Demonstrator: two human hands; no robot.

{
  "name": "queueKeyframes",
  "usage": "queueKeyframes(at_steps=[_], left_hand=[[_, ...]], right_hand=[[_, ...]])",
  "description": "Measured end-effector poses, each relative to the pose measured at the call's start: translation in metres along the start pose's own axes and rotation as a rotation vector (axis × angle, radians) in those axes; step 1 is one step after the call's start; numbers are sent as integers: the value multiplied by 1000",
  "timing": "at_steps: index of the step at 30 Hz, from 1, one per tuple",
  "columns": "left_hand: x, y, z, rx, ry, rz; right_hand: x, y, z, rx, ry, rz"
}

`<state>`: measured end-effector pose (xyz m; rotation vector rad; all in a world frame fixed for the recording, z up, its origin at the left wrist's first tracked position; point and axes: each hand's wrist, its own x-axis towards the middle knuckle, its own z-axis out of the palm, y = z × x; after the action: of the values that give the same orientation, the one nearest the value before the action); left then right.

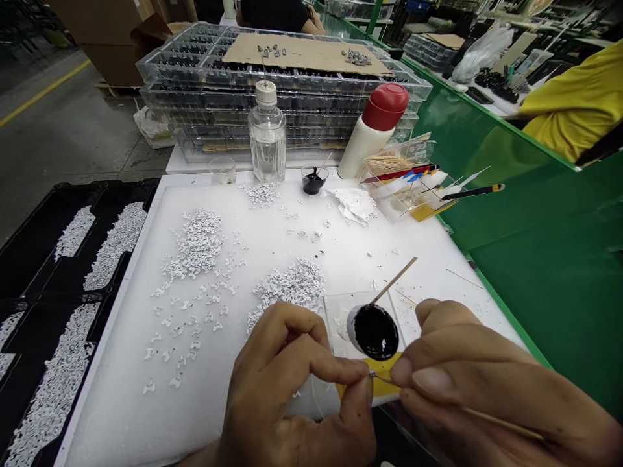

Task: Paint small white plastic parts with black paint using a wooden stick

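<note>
Between thumb and index finger, my left hand pinches a tiny white part with a dark spot on it. My right hand is closed around a thin wooden stick, whose tip meets the small part. Just beyond the fingertips stands a cup of black paint with a wooden stick leaning in it. The cup rests on a clear plate, and a yellow piece lies under the fingertips. Piles of small white parts spread over the white table.
A clear bottle, a small cup of black liquid and a red-capped flask stand at the back before stacked trays. A tool holder sits by the green partition. Black trays lie left. Other people are beyond.
</note>
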<state>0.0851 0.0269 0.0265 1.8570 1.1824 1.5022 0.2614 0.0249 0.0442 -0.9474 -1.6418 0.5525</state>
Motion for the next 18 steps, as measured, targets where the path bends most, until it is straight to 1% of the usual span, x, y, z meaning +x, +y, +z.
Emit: queueKeyframes(at_steps=[4, 7, 10, 14, 16, 18], left_hand=[[-1, 0, 0, 0, 8, -11], [-1, 0, -1, -8, -7, -17], [-1, -1, -2, -13, -4, -17], [0, -2, -2, -20, 9, -11], [0, -1, -2, -17, -1, -7], [1, 0, -2, -11, -12, -5]], right_hand=[[-11, 2, -1, -7, 11, 35], [-11, 3, -3, -8, 10, 40], [-5, 4, -5, -9, -21, 27], [9, 2, -4, 22, -109, -68], [13, 0, -1, 56, -94, -100], [14, -1, 1, 83, -40, -102]])
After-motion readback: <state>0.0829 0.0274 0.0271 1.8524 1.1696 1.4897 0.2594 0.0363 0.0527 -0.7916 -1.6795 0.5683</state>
